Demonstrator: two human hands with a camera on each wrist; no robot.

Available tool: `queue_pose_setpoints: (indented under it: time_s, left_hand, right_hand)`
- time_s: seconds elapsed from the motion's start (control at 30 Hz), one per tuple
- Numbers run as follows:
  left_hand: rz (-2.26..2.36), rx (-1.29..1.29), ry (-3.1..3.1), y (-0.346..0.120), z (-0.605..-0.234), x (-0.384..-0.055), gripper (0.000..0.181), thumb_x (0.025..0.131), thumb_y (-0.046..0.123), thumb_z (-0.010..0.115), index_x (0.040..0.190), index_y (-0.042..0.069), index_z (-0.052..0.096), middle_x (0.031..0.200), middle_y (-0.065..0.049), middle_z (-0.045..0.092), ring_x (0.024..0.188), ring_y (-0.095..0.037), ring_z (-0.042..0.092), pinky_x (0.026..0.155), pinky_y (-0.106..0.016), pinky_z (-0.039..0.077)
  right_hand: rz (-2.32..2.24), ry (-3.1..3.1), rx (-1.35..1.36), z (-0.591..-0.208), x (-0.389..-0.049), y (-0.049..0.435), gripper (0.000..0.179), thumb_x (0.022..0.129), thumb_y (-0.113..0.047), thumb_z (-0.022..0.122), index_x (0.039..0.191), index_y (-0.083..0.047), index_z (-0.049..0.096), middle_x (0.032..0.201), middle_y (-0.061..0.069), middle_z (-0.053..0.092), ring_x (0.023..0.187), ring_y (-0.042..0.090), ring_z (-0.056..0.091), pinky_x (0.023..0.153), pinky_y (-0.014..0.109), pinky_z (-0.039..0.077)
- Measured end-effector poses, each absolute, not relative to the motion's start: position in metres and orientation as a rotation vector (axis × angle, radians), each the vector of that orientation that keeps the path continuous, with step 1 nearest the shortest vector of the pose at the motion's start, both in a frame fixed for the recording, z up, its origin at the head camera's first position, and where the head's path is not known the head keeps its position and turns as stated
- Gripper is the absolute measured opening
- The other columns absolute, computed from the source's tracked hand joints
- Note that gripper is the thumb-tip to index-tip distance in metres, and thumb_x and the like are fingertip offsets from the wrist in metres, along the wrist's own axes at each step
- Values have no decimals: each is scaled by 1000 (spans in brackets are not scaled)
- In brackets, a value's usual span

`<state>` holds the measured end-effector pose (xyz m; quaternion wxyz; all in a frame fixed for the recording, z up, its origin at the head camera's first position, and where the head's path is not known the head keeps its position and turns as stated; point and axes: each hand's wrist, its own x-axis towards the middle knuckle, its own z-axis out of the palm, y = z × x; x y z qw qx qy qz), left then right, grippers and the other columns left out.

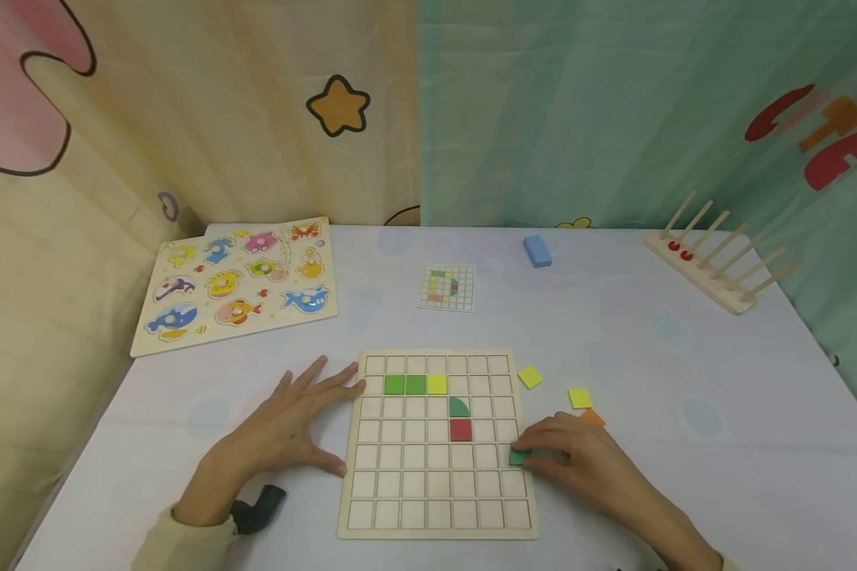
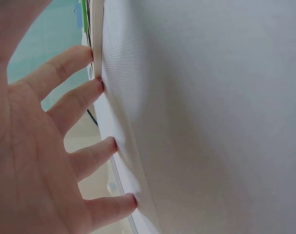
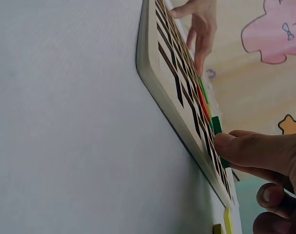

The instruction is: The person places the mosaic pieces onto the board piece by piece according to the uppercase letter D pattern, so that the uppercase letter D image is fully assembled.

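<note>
A wooden grid board (image 1: 439,514) lies flat on the table. On it sit two green square tiles (image 1: 394,385), a yellow square tile (image 1: 437,385), a green quarter-round tile (image 1: 459,408) and a red square tile (image 1: 460,430). My left hand (image 1: 282,428) is spread, its thumb and fingertips touching the board's left edge. At the right edge, my right hand (image 1: 578,460) pinches a dark green tile (image 1: 518,457) between thumb and fingers. That green tile (image 3: 216,125) also shows in the right wrist view; fingers hide part of its shape.
Two loose yellow tiles (image 1: 530,377) and an orange tile (image 1: 593,417) lie right of the board. Behind it is a small pattern card (image 1: 447,300). A blue block (image 1: 537,251), a peg stand (image 1: 714,277), an animal puzzle (image 1: 207,325) and a black object (image 1: 260,507) are around.
</note>
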<state>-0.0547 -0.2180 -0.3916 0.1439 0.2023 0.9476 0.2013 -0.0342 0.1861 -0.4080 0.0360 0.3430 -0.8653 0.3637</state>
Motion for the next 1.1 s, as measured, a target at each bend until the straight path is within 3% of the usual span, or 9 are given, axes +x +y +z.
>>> queue_pose_setpoints:
  time_s: [0.2, 0.57, 1.1]
  left_hand:
    - [583, 577, 2727, -218, -393, -56, 110, 52, 66, 83, 147, 24, 48, 161, 2, 27, 149, -39, 8, 112, -71, 6]
    - [583, 576, 2723, -217, -392, -56, 110, 52, 64, 84, 148, 25, 46, 161, 4, 26, 149, -38, 8, 112, -71, 6]
    - [587, 558, 2711, -216, -392, -56, 110, 52, 62, 85, 148, 24, 47, 161, 3, 27, 149, -37, 7, 113, -69, 5]
  right_hand:
    - [1091, -2686, 1154, -407, -42, 163, 27, 77, -10, 83, 101, -21, 77, 102, -16, 68, 94, 4, 62, 78, 19, 53]
    - [983, -2708, 1304, -407, -45, 131, 21, 80, -11, 81, 100, -18, 77, 104, -14, 69, 96, 4, 61, 79, 17, 53]
    - [928, -2634, 1361, -410, -45, 123, 19, 77, -10, 83, 95, -15, 78, 100, -11, 67, 90, 3, 61, 74, 8, 48]
